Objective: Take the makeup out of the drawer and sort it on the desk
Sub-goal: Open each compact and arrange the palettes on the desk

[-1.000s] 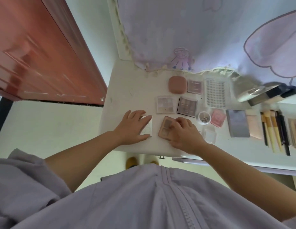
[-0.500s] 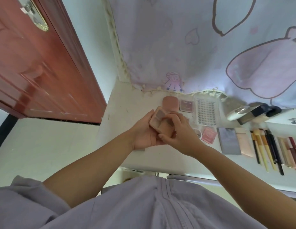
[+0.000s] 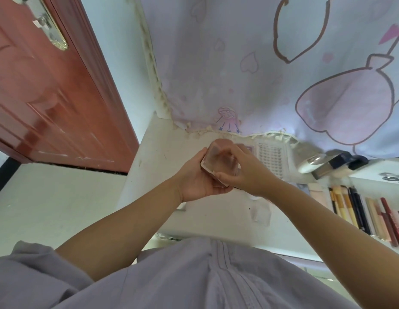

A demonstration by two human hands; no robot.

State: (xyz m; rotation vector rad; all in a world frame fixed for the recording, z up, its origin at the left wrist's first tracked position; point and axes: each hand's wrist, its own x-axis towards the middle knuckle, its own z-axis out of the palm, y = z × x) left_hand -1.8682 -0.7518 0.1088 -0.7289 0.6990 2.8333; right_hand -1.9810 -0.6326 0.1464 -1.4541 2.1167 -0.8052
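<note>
Your left hand (image 3: 199,181) cradles the compact (image 3: 219,160) from below; your right hand (image 3: 245,172) pinches its near and top edges, lifted over the desk (image 3: 162,150). Likely light, stiff, slick plastic, hinged lid: grip the edges. Beyond, brushes (image 3: 350,204) lie in a row.

A loose lavender-grey top (image 3: 194,275) was worn (stitched placket down the front), its short sleeve (image 3: 31,264) bunched above bare forearms.
</note>
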